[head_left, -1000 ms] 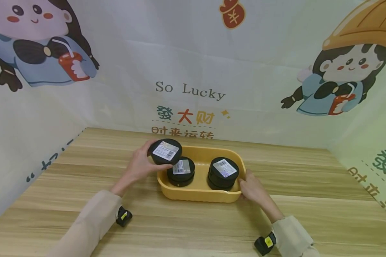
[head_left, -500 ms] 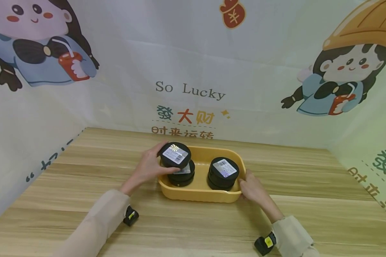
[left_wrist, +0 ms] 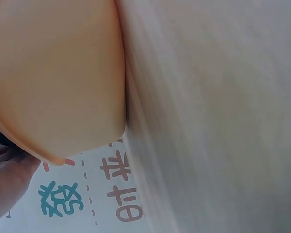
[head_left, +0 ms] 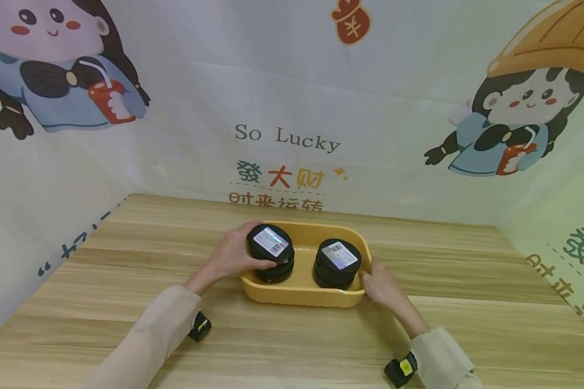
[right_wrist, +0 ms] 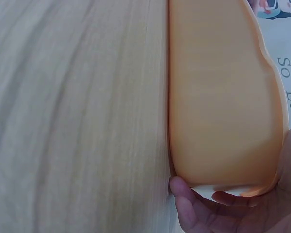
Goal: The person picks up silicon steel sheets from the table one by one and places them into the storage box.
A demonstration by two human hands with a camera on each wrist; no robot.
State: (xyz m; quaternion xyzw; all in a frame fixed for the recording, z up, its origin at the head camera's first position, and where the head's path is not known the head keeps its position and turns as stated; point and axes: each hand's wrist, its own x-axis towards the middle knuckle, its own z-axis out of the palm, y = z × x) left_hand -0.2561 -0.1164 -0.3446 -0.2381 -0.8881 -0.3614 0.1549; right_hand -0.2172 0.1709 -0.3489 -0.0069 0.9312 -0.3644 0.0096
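Observation:
My left hand [head_left: 233, 253] holds a round black container [head_left: 271, 241] with a silvery-white label on its upper face. This container sits directly over a second black container [head_left: 275, 272] at the left end of the yellow plastic bin [head_left: 299, 296]. At the bin's other end stands a stack of black containers [head_left: 337, 263], its top one labelled too. With my right hand [head_left: 383, 283] I grip the right end wall of the bin. In the right wrist view, the right fingers [right_wrist: 186, 206] curl below that end. The left wrist view shows the bin's outer side, with the left hand at its rim.
The bin rests on a wood-grain table [head_left: 292, 346]. A printed cloth backdrop [head_left: 185, 151] rises behind the table and along both sides. Each wrist carries a small black camera, such as the left wrist camera [head_left: 201, 326].
My left hand has moved right and down with the black container, from above the bin's left rim to over the lower container. The right hand and the bin have stayed put.

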